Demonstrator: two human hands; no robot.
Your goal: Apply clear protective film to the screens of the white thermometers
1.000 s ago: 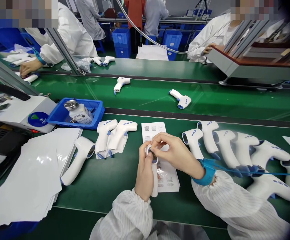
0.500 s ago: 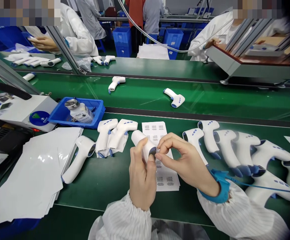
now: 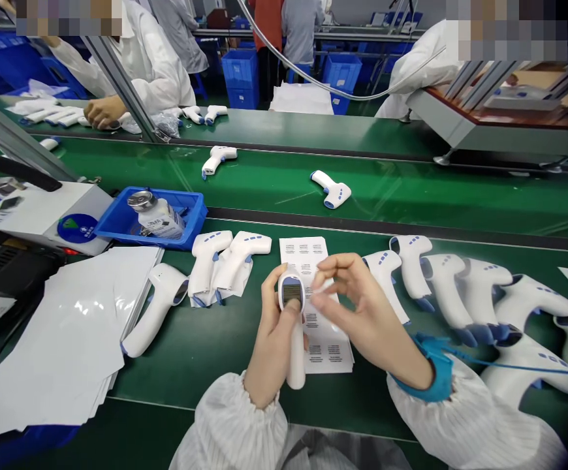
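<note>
My left hand (image 3: 274, 333) is closed around a white infrared thermometer (image 3: 297, 359), its thumb on the lower part of the small grey screen, which faces me. The handle points down toward the table's front edge. My right hand (image 3: 357, 310), slightly blurred, is just right of the thermometer with fingers apart and nothing visible in them. A blue wrist strap (image 3: 433, 369) is on that wrist. Under both hands lies a sheet of printed labels (image 3: 316, 333), partly hidden. Several more thermometers (image 3: 443, 287) lie to the right; a pair (image 3: 237, 261) and a single one (image 3: 159, 307) lie left.
At left are stacked white sheets (image 3: 68, 339), a blue tray (image 3: 193, 225) holding a metal-capped bottle (image 3: 159, 215), and a white device (image 3: 83, 209). Two thermometers (image 3: 335, 192) lie on the green conveyor belt (image 3: 426, 192). Co-workers in white sleeves (image 3: 157, 65) sit across it.
My left hand has turned the thermometer so its screen faces me and its handle hangs down. My right hand has come away from it, fingers spreading. Thermometers on the belt have shifted slightly left.
</note>
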